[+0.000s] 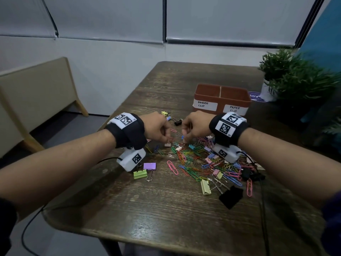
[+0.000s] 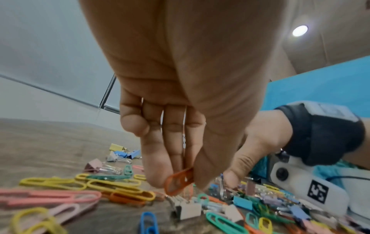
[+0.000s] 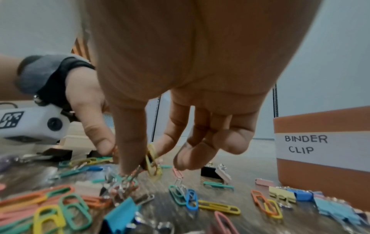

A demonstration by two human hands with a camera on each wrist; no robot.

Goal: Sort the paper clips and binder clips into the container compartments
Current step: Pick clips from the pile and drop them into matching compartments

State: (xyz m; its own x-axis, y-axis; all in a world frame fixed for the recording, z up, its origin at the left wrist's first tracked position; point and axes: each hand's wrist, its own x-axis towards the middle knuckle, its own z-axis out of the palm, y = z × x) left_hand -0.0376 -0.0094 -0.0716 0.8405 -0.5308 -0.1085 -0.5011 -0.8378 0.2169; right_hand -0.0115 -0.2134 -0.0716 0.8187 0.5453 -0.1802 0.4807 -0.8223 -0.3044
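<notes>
A brown two-part container (image 1: 220, 87) stands at the back of the table, labelled BINDER CLIP on the left and PAPER CLIP on the right; its wall (image 3: 320, 120) also shows in the right wrist view. In front of it lies a spread of coloured paper clips and binder clips (image 1: 193, 159). Both hands hover over its far edge, fingers pointing down. My left hand (image 1: 170, 140) (image 2: 180, 182) pinches an orange paper clip (image 2: 178, 180) between thumb and fingers. My right hand (image 1: 184, 138) (image 3: 144, 163) pinches a yellow paper clip (image 3: 152, 159).
Larger binder clips lie apart from the pile: purple (image 1: 149, 166), green (image 1: 140, 174), black (image 1: 231, 195). A potted plant (image 1: 287, 74) stands at the back right. Cables run from both wrist cameras over the table's near edge. A bench stands to the left.
</notes>
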